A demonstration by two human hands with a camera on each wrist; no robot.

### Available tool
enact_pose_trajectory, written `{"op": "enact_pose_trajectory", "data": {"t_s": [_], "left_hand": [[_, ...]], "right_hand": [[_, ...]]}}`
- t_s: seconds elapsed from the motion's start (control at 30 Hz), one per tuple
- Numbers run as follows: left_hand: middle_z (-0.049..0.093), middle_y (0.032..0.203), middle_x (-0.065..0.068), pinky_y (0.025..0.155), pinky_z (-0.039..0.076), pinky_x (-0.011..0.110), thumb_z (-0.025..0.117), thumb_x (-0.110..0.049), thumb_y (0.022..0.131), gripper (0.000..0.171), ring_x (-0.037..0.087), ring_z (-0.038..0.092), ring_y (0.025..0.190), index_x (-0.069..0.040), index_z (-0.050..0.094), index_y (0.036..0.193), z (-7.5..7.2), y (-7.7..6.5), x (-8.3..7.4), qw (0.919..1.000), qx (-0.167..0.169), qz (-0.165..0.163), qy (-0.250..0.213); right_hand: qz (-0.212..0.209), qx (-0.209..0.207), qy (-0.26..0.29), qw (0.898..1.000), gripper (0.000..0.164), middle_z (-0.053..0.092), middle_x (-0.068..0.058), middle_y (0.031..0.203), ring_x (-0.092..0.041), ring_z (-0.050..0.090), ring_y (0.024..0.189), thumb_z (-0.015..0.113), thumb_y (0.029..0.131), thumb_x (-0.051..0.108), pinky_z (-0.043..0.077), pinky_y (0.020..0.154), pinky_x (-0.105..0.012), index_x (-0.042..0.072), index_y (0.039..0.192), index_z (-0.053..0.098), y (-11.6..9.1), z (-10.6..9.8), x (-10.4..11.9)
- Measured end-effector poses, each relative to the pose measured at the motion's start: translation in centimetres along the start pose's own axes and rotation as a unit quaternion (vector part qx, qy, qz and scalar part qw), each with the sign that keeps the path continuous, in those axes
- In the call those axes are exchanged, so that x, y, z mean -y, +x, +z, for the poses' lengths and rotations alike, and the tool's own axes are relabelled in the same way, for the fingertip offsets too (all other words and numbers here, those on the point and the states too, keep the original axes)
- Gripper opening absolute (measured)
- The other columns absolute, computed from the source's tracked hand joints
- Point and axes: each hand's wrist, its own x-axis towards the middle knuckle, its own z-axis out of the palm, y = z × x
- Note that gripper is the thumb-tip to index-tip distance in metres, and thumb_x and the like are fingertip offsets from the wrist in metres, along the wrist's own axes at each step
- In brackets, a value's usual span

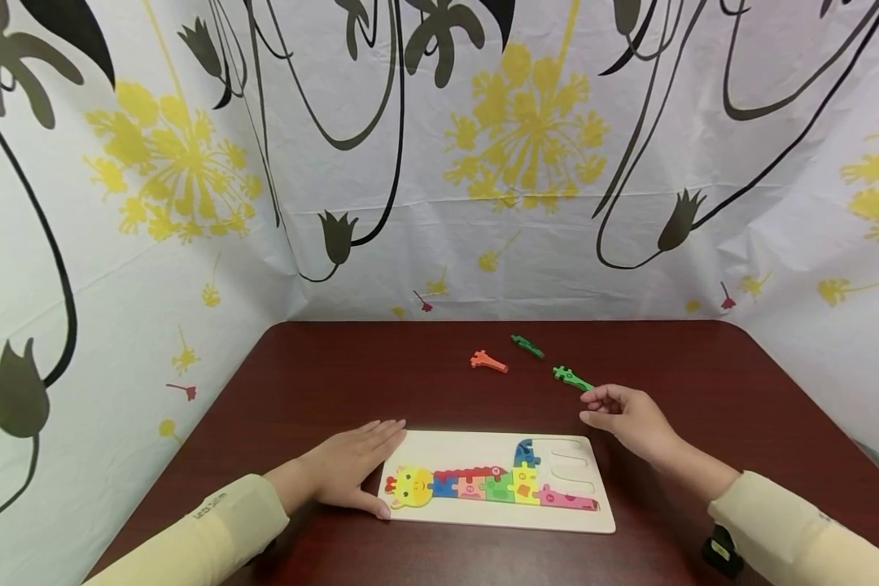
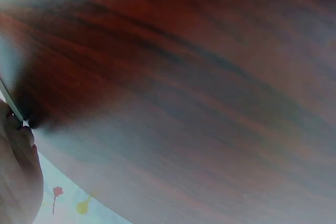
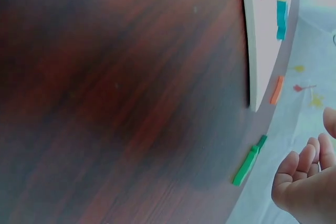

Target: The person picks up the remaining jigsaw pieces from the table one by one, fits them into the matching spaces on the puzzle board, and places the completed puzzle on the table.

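Beyond the board, I remotely view the light-green piece, its long axis pointing knobs-first toward far left; the right hand hangs loosely curled beside it, the left hand lies thumb-spread.

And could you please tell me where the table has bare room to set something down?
The table is bare left of the orange puzzle piece, beyond the left hand, and right of the right hand. It's crowded beyond the giraffe puzzle board, among that piece, the dark green piece, the light green piece.
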Motion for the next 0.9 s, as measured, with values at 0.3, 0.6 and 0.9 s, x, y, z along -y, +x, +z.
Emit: {"op": "enact_pose_trajectory", "data": {"t_s": [0.3, 0.6, 0.9], "left_hand": [[0.016, 0.161, 0.007, 0.115, 0.02, 0.041, 0.034, -0.085, 0.08, 0.11, 0.021, 0.015, 0.146, -0.007, 0.017, 0.156, 0.0, -0.1, -0.1, 1.0, -0.004, -0.001, -0.002], [0.016, 0.161, 0.007, 0.116, 0.019, 0.039, 0.035, -0.085, 0.08, 0.11, 0.02, 0.014, 0.146, -0.007, 0.017, 0.156, 0.0, -0.1, -0.1, 1.0, -0.004, 0.0, -0.002], [0.016, 0.161, 0.007, 0.116, 0.019, 0.039, 0.035, -0.085, 0.081, 0.11, 0.02, 0.014, 0.146, -0.007, 0.017, 0.156, -0.2, -0.1, -0.1, 1.0, 0.003, -0.001, -0.003]], "right_hand": [[0.021, -0.026, 0.02, 0.999, 0.041, 0.061, -0.011, 0.1, -0.022, 0.054, 0.088, 0.071, 0.091, 0.019, 0.052, 0.069, -0.031, -0.006, 0.121, 0.059, 2.1, -0.6, -1.2], [0.023, -0.041, 0.012, 0.999, 0.044, 0.06, -0.016, 0.109, -0.027, 0.054, 0.096, 0.068, 0.092, 0.018, 0.052, 0.07, -0.029, -0.006, 0.127, 0.055, 3.9, -1.0, -2.6], [0.052, -0.035, 0.019, 0.998, 0.047, 0.057, -0.019, 0.115, -0.029, 0.053, 0.102, 0.067, 0.093, 0.019, 0.049, 0.073, -0.028, -0.006, 0.13, 0.053, 4.9, -0.8, -2.8]]}}
